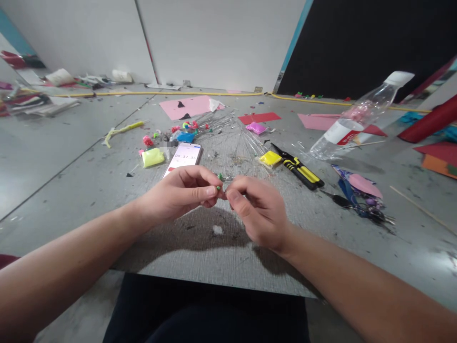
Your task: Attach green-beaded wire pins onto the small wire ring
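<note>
Above the front of the grey table, my left hand (180, 188) pinches a small piece of green clay (219, 176) between thumb and fingertips. Bits of the green show above and below the fingers. Close beside it, my right hand (262, 207) has thumb and forefinger pressed together on a thin wire (227, 179) that runs to the clay. Both hands nearly touch, and the fingers cover much of the piece. Behind the left hand lies a phone (185, 155) with a running timer. Pliers (298, 166) with yellow and black handles rest beyond the right hand.
Clay packets in pale yellow (153, 157), yellow (270, 158), blue (186, 136) and purple (255, 127) lie around, with loose thin wires (246, 136). A plastic bottle (342, 131) leans at the right, near a bunch of keys (374, 214). Pink paper (189, 107) lies farther back.
</note>
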{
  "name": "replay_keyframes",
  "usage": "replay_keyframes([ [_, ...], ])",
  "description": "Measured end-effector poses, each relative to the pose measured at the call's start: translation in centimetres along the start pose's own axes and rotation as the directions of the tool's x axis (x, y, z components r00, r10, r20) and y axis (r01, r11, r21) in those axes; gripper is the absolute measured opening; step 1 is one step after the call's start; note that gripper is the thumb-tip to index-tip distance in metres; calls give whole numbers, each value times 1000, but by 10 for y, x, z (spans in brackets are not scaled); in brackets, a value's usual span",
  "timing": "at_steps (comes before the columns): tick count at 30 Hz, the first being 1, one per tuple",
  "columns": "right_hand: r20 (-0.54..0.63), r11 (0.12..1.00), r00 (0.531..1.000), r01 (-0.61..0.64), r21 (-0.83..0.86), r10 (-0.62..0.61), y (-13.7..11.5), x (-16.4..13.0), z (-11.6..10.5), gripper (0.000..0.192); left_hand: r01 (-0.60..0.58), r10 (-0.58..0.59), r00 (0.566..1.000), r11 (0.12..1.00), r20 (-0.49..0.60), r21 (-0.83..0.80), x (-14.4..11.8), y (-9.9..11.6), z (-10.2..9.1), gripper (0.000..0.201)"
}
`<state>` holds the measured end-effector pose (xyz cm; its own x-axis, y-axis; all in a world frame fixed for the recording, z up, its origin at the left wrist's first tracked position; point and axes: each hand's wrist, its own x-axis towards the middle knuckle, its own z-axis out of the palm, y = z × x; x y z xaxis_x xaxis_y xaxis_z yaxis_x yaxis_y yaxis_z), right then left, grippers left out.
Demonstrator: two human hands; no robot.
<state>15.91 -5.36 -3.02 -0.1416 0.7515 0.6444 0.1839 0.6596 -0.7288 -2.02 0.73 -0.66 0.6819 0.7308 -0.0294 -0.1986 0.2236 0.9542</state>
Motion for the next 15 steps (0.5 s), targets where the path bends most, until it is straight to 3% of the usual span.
replay_keyframes([
  [9,-8,1000,1000,-1,9,1,0,0,0,21,43,-41,999,997,34,-64,-1,4,0,12],
  [15,-3,1000,1000,-12,-2,12,1,0,0,22,2,-2,1000,1000,14,-21,-1,4,-1,13],
])
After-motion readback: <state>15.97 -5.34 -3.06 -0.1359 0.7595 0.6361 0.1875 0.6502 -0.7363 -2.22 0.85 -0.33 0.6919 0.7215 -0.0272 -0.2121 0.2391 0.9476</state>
